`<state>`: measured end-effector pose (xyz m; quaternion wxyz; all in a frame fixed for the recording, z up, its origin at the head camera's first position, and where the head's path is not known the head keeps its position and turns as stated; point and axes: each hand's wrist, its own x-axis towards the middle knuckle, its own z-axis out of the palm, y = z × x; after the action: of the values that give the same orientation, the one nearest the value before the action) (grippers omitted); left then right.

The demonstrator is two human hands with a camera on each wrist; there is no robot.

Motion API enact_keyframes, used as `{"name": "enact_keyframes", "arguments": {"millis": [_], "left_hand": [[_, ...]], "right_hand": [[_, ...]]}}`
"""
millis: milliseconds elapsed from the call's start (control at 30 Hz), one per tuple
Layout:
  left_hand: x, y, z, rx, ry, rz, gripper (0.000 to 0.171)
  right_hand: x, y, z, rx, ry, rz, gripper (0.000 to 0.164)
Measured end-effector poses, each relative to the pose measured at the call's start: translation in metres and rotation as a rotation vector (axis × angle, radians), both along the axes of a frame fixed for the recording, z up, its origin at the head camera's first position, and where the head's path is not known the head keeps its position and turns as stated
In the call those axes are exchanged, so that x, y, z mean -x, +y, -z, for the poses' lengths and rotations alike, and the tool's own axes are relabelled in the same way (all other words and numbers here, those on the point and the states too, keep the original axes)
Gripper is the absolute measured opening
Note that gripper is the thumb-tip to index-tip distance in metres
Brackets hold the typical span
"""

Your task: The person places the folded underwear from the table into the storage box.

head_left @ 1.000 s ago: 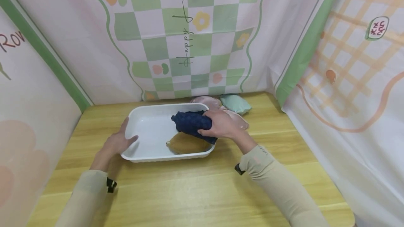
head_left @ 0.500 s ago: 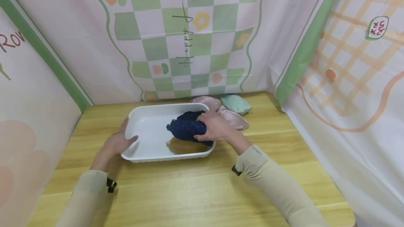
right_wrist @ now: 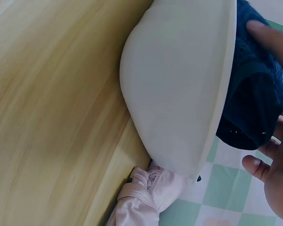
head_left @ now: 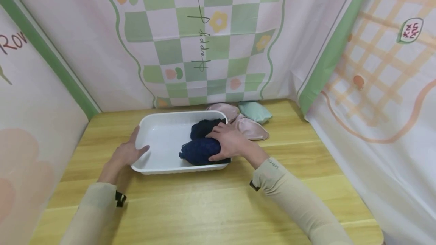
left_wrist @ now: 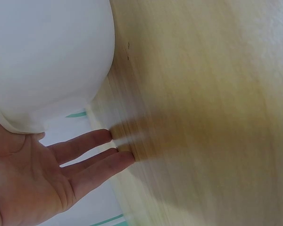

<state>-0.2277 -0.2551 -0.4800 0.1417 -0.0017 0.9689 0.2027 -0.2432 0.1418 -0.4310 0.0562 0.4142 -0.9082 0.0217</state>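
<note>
My left hand [head_left: 126, 155] holds the left end of a white tray [head_left: 160, 167], thumb over the rim inside, fingers straight along the outside. In the left wrist view, the left fingers [left_wrist: 96, 167] reach down beside the tray wall to the wood. At the tray's right end my right hand [head_left: 229, 141] grips a folded navy bra [head_left: 199, 151], lying near the front wall. Its lacy cloth shows in the right wrist view, beside the right thumb [right_wrist: 262, 30]. Behind it lies a black folded garment [head_left: 203, 128], partly behind my fingers. The mustard bra is hidden.
A pink satin bra [head_left: 251, 127] with lace lies just outside the tray's back right corner. Next to it is a mint green padded piece [head_left: 254, 112]. The wooden table [head_left: 204, 207] meets printed curtains [head_left: 238, 48] at the back and sides.
My right hand has brought the navy bra toward the tray's front, over the mustard bra, which is now out of sight. The black garment behind is uncovered. The left hand stays put.
</note>
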Motion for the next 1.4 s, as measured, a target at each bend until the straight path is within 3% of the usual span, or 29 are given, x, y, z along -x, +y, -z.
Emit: {"name": "enact_keyframes", "arguments": {"millis": [300,700,1033,1400], "left_hand": [[0.000,0.001,-0.002,0.000,0.001,-0.005,0.100],[-0.002,0.001,-0.002,-0.004,-0.005,-0.007,0.100],[-0.002,0.000,0.001,0.000,-0.003,-0.006,0.101],[-0.002,0.001,0.000,-0.001,-0.006,-0.010,0.101]], "right_hand": [[-0.002,0.000,-0.003,0.029,-0.047,0.035,0.087],[-0.003,0.004,-0.006,0.167,-0.176,0.141,0.071],[-0.001,0.005,-0.009,0.236,-0.217,0.188,0.057],[0.002,0.009,-0.013,0.291,-0.266,0.224,0.053]]}}
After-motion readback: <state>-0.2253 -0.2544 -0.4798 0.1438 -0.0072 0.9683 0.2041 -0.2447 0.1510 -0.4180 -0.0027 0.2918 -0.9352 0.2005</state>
